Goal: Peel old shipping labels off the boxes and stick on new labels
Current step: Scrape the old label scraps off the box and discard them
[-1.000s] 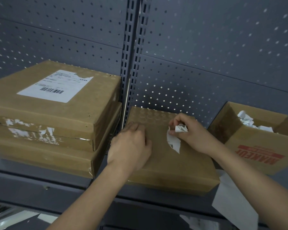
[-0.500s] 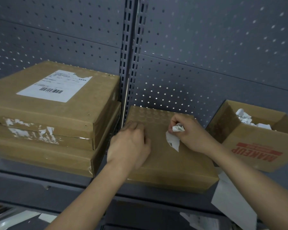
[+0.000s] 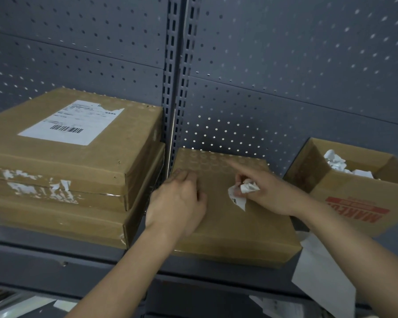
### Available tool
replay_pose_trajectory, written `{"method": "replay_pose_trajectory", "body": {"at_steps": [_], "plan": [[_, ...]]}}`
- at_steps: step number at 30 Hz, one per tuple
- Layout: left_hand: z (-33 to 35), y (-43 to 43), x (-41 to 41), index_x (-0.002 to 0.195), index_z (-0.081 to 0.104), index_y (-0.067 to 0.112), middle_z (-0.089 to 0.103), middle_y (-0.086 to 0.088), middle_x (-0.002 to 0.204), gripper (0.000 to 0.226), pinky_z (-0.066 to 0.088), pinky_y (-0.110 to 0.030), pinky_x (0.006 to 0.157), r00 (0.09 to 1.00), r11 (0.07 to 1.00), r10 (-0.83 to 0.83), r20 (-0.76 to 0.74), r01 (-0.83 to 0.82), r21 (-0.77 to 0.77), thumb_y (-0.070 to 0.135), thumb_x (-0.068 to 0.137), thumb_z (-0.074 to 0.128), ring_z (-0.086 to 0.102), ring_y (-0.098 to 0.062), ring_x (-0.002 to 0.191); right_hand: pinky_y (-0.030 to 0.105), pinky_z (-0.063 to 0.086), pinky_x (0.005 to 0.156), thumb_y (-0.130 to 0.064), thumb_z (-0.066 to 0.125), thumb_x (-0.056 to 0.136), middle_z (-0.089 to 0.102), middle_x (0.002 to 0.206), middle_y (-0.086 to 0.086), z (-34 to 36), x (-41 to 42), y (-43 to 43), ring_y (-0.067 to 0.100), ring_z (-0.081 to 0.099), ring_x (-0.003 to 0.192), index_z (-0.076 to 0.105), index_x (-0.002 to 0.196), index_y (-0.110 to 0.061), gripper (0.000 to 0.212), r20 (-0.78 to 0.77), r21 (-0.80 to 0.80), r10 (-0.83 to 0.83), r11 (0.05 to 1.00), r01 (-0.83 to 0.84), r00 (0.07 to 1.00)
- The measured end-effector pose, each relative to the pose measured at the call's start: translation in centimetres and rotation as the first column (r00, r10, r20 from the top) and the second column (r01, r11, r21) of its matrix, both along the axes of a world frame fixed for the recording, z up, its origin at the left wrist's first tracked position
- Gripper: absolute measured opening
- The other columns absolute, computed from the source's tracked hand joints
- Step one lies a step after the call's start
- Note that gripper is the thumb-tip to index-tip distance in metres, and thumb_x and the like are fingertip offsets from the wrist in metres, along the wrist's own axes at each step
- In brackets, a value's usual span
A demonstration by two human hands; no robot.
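A flat brown box (image 3: 234, 230) lies on the grey shelf in the middle. My left hand (image 3: 177, 203) presses down on its top left part, fingers curled and holding nothing. My right hand (image 3: 269, 193) pinches a crumpled white old label (image 3: 244, 190) over the box top, with the index finger stretched out toward the back. The label's lower end hangs down at the box surface; I cannot tell whether it still sticks. To the left, two stacked brown boxes (image 3: 55, 171) carry a white barcode label (image 3: 71, 126) on top and torn label scraps on the front.
An open box (image 3: 354, 210) with red print stands at the right and holds crumpled white paper (image 3: 336, 160). White sheets (image 3: 324, 271) hang over the shelf edge below it. A perforated grey back panel (image 3: 285, 76) closes the shelf behind.
My right hand has gathered more of the label into a crumpled wad and has stretched out its index finger. The left hand has stayed pressed on the box.
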State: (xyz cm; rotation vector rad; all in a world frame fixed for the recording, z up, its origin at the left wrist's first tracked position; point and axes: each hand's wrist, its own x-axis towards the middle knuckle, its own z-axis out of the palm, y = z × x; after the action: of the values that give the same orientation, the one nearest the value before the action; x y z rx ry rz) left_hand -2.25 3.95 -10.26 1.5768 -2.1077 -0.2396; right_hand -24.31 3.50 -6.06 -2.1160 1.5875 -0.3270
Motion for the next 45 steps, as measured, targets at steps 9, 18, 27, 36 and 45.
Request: {"method": "replay_pose_trajectory", "body": {"at_steps": [9, 18, 27, 36, 45], "plan": [[0.0, 0.0, 0.1, 0.127, 0.056, 0.025, 0.056, 0.008, 0.132, 0.037, 0.051, -0.035, 0.090, 1.000, 1.000, 0.004, -0.006, -0.004, 0.011, 0.039, 0.095, 0.043, 0.055, -0.016, 0.117, 0.009, 0.035, 0.084, -0.005, 0.057, 0.095, 0.054, 0.105, -0.009, -0.5, 0.5, 0.4, -0.001, 0.045, 0.096, 0.065, 0.096, -0.020, 0.017, -0.121, -0.196, -0.019, 0.981, -0.006, 0.992], [-0.1, 0.0, 0.0, 0.125, 0.056, 0.025, 0.056, 0.008, 0.130, 0.035, 0.050, -0.034, 0.089, 1.000, 1.000, 0.009, -0.006, -0.009, -0.009, 0.039, 0.096, 0.043, 0.056, -0.016, 0.116, 0.024, 0.040, 0.071, -0.044, 0.063, 0.091, 0.056, 0.095, -0.012, 0.2, 0.3, 1.4, 0.005, 0.052, 0.084, 0.058, 0.083, -0.033, 0.015, 0.041, -0.068, -0.111, 0.991, 0.114, 0.993], [0.0, 0.0, -0.1, 0.125, 0.056, 0.026, 0.055, 0.007, 0.132, 0.036, 0.048, -0.034, 0.088, 1.000, 1.000, 0.017, 0.006, -0.017, 0.005, 0.040, 0.095, 0.043, 0.055, -0.017, 0.118, 0.030, 0.038, 0.082, -0.081, 0.061, 0.056, 0.042, 0.089, -0.014, -0.8, 1.6, 0.6, 0.011, 0.038, 0.088, 0.039, 0.074, -0.038, 0.052, -0.160, -0.198, -0.098, 0.978, 0.065, 0.982], [0.0, 0.1, 0.0, 0.125, 0.056, 0.026, 0.057, 0.006, 0.129, 0.035, 0.051, -0.036, 0.088, 1.000, 1.000, 0.008, -0.017, -0.008, 0.013, 0.040, 0.095, 0.043, 0.057, -0.018, 0.115, 0.019, 0.032, 0.055, -0.049, 0.067, 0.087, 0.048, 0.068, -0.008, -1.6, 0.8, 1.4, 0.005, 0.043, 0.061, 0.046, 0.073, -0.022, 0.037, -0.055, -0.337, -0.134, 0.935, 0.108, 0.990], [0.2, 0.2, 0.0, 0.124, 0.056, 0.024, 0.057, 0.006, 0.128, 0.035, 0.051, -0.035, 0.087, 1.000, 1.000, 0.005, 0.005, -0.006, 0.012, 0.039, 0.096, 0.041, 0.057, -0.018, 0.114, 0.026, 0.035, 0.061, -0.041, 0.064, 0.090, 0.046, 0.074, 0.007, -0.7, 0.6, 2.3, 0.014, 0.041, 0.063, 0.042, 0.078, -0.020, 0.032, 0.269, -0.270, -0.185, 0.927, 0.259, 0.945]]}}
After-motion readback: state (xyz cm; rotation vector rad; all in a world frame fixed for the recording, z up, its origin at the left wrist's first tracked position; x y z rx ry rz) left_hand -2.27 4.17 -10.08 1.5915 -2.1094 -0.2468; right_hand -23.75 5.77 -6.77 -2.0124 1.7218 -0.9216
